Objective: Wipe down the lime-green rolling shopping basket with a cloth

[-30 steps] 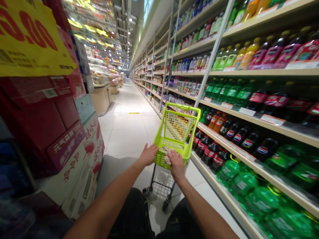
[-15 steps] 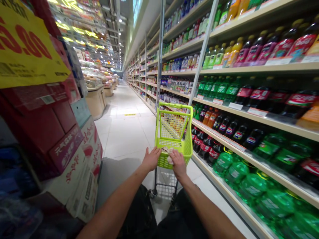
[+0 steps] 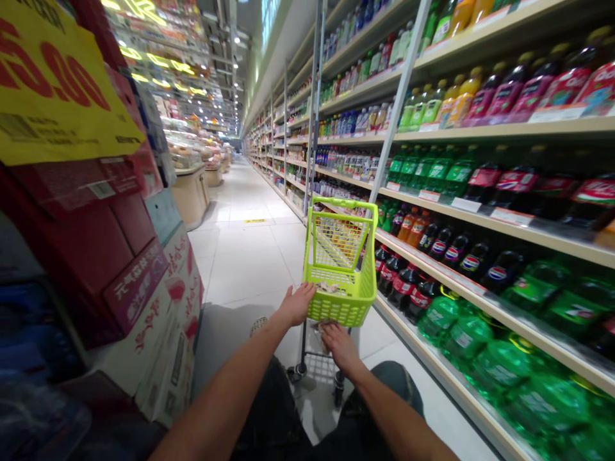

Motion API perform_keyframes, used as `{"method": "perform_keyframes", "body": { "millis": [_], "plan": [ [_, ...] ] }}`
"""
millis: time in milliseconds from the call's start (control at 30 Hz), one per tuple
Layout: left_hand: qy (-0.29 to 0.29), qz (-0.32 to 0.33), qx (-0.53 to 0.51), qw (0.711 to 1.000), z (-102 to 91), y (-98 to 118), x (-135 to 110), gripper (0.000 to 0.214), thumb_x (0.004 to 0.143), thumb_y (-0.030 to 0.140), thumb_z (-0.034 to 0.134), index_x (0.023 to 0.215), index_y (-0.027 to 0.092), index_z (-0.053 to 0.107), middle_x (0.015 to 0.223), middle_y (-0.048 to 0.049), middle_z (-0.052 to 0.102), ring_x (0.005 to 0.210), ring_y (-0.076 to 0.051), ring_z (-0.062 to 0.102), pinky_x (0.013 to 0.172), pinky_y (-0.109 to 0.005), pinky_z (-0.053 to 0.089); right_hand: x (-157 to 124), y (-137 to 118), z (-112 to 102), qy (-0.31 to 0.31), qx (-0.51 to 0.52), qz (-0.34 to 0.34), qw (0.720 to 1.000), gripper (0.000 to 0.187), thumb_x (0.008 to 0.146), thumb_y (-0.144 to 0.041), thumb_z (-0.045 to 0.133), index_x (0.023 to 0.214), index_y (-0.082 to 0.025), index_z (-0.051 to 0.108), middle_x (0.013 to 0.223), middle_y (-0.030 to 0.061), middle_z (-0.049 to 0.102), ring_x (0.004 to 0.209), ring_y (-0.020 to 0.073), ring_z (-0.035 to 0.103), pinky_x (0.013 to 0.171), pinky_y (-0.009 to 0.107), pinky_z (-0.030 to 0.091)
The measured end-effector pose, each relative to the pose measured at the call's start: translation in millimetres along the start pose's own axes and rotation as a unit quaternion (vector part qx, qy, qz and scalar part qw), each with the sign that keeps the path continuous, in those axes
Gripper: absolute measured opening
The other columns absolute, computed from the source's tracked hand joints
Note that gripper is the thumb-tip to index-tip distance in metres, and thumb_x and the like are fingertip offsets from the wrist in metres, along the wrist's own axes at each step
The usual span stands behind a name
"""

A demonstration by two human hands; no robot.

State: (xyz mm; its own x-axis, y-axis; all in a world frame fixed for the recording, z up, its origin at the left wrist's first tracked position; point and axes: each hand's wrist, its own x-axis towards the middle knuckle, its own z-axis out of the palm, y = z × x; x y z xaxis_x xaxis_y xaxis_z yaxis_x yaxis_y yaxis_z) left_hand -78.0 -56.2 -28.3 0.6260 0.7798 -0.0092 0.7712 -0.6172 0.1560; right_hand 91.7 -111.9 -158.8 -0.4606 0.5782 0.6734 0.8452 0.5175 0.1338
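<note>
A small lime-green shopping cart [image 3: 342, 256] stands in the aisle straight ahead, close to the drinks shelves. My left hand [image 3: 298, 302] grips the near left corner of its basket rim, fingers closed over the edge. My right hand [image 3: 339, 342] is lower, just under the basket's near side by the dark frame, with its fingers curled. A pale crumpled thing shows at its fingertips, and I cannot make out what it is. Another pale crumpled scrap [image 3: 329, 287] lies inside the basket at the near edge.
Long shelves [image 3: 480, 211] of soda and juice bottles run down the right side. Stacked red and white cartons [image 3: 144, 282] under a yellow price sign [image 3: 57, 96] crowd the left. The white tiled aisle [image 3: 245, 237] runs far ahead past display counters [image 3: 192, 192].
My right hand has dropped from the basket's near rim to below the basket. My left hand stays on the rim. The cart sits slightly further right and my knee has come up.
</note>
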Motion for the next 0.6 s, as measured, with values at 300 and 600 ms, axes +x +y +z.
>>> {"method": "perform_keyframes", "body": {
  "millis": [300, 600],
  "plan": [
    [-0.008, -0.015, -0.021, 1.0, -3.1, 6, -1, 0.064, 0.071, 0.005, 0.032, 0.134, 0.019, 0.025, 0.143, -0.0064, 0.024, 0.132, -0.018, 0.016, 0.103, -0.053, 0.018, 32, 8, -25, 0.059, -0.007, 0.052, 0.997, 0.029, 0.085, -0.011, 0.04, 0.102, -0.02, 0.062, 0.108, 0.0072, 0.063, 0.11, 0.0199, 0.051, 0.093, 0.042, 0.039],
    [0.093, -0.043, -0.288, 0.952, 8.3, 19, -5, 0.061, 0.07, 0.008, 0.036, 0.13, 0.02, 0.034, 0.138, -0.0038, 0.035, 0.126, -0.016, 0.031, 0.104, -0.04, 0.024, 7, -10, -57, 0.007, 0.243, 0.176, 0.954, 0.043, 0.074, -0.006, 0.037, 0.108, -0.02, 0.058, 0.109, 0.0052, 0.062, 0.102, 0.016, 0.057, 0.086, 0.033, 0.047]
  ]
}}
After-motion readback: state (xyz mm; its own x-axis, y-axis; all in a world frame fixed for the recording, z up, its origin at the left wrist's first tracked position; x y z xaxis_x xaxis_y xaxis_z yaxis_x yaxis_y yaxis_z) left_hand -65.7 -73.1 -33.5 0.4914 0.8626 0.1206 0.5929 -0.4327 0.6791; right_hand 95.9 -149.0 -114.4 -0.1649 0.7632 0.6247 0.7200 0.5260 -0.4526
